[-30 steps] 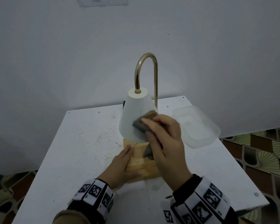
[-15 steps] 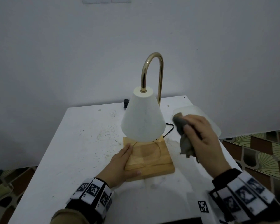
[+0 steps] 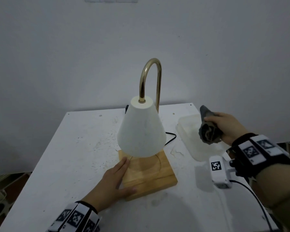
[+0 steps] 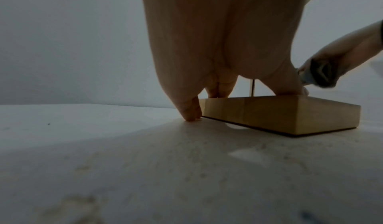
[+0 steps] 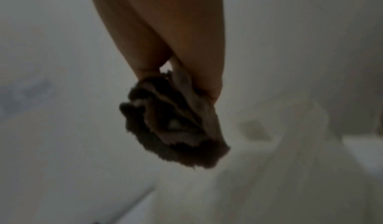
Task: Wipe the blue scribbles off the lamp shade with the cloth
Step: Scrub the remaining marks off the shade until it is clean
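A white cone lamp shade hangs from a curved brass arm over a square wooden base; its side facing me shows no blue marks. My left hand lies flat against the base's front left corner, thumb along the front edge, fingers straight. To the right of the lamp, above the plastic lid, my right hand grips a bunched grey cloth, which hangs crumpled from the fingers in the right wrist view.
The lamp stands on a scuffed white table against a white wall. A clear plastic lid lies at the right side of the table. A black cord runs from behind the lamp base. Patterned floor shows past the table edges.
My right hand lifted the cloth off the shade and swung it right, over the plastic lid. The left hand stayed on the wooden base.
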